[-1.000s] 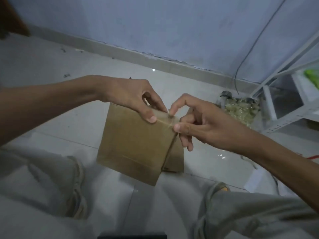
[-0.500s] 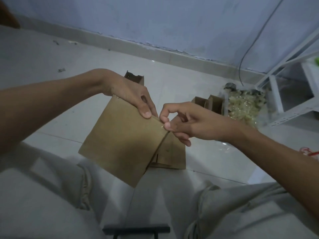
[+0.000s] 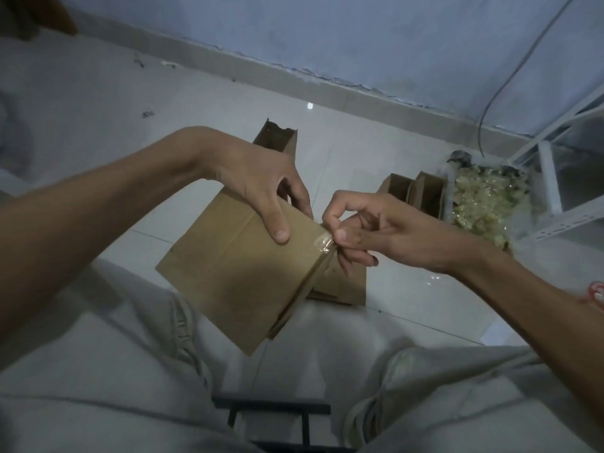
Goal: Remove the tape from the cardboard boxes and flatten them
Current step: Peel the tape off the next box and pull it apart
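On tiled floor, left hand grips box, right hand pinches tape end, barely peeled; flattening + other boxes left.

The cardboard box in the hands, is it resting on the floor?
No, the left hand grips the cardboard box above the floor, while the right hand pinches the tape at its corner.

left hand: fingers hidden behind held box | far box: lower part behind wrist | flat cardboard: mostly covered | black frame: cut off by bottom edge
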### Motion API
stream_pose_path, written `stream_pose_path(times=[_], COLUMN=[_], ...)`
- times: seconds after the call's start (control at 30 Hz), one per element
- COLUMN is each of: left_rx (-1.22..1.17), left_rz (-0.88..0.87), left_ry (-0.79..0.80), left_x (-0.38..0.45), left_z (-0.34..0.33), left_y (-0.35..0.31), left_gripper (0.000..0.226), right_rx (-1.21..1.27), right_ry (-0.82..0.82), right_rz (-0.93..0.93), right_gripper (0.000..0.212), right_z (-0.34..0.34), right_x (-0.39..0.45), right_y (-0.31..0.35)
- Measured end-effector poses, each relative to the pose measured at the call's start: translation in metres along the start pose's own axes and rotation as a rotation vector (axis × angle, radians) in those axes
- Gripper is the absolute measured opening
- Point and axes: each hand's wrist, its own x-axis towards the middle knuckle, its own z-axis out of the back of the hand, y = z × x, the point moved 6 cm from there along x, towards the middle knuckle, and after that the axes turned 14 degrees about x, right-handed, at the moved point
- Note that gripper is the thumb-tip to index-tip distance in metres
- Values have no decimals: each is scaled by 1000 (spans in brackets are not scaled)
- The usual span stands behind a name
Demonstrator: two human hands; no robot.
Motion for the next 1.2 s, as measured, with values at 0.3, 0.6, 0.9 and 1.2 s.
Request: stream_pose_path(times=[0.3, 0.6, 0.9, 1.2], left_rx=[-72, -18, -42, 13], left_rz=[-49, -12, -12, 57], left_ry=[-83, -12, -8, 7], left_x=[-1, 23, 20, 26], left_z=[-1, -12, -11, -15], left_y=[15, 27, 38, 42], left_gripper=[56, 73, 66, 72], right_rx=[-75, -250, -173, -624], right_ry=[-188, -204, -194, -317], right_rz=[65, -81, 36, -19], right_gripper=[16, 5, 23, 10], right_z=[-1, 5, 3, 6], right_x=[7, 13, 12, 23], right_y=[-3, -29, -27, -41])
